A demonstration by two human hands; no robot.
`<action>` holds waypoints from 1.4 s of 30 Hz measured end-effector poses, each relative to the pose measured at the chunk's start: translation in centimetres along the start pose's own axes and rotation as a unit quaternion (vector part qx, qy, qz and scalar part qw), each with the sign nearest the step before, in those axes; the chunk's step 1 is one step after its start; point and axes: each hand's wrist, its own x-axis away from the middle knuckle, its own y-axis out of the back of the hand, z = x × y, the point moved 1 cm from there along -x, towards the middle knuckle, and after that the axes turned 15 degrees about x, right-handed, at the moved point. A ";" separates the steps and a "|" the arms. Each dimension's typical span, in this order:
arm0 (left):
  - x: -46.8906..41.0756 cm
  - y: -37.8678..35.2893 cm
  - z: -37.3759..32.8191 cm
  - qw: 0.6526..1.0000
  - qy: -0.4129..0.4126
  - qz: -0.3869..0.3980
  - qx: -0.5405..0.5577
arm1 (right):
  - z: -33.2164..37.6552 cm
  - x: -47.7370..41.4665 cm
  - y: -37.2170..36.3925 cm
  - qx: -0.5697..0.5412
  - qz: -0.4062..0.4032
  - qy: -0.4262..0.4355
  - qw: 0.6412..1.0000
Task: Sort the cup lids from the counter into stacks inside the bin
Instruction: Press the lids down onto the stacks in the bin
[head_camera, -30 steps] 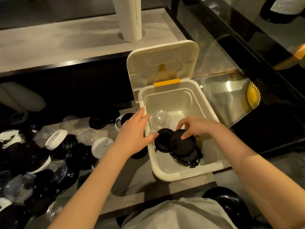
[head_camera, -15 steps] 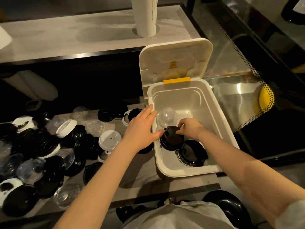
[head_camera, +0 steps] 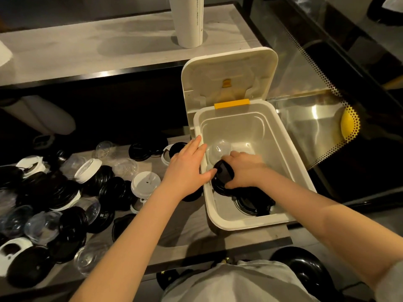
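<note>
Left of the bin (head_camera: 218, 223), spread over the surface (head_camera: 192, 219): a loose heap of lids (head_camera: 65, 192), black, clear and white, seemingly as untouched as a second before.

Braced against the bin's left rim with the left hand (head_camera: 185, 171), fingers open and flat, thumb reaching inside to touch the black lid (head_camera: 222, 173).

Carried that black lid, within the last second, from above the black stack (head_camera: 253, 203) at the bin's near end over to a second black stack by the bin's left wall. Held it down there with the right hand (head_camera: 244, 171), fingers curled closed over its top, gripping it; slightly tilted, so probably not fully seated.

Just beyond it, toward the bin's hinge side: a clear dome lid (head_camera: 218, 149) on the bin floor.

Judged from this: one more black lid almost added to its stack, two black stacks started in the bin, and most of the sorting yet to be done, given the heap left of the bin.
</note>
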 end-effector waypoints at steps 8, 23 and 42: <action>0.0 -0.2 0.1 1.000 -0.006 -0.006 -0.029 | -2.5 3.2 0.2 0.024 0.152 0.002 0.988; -0.1 -0.3 0.2 1.000 -0.014 -0.008 -0.022 | 0.0 3.1 -1.5 0.177 0.181 0.064 0.965; 2.6 6.9 11.8 0.998 0.060 -0.011 -0.014 | 7.6 1.5 10.4 -0.106 -0.258 -0.027 0.960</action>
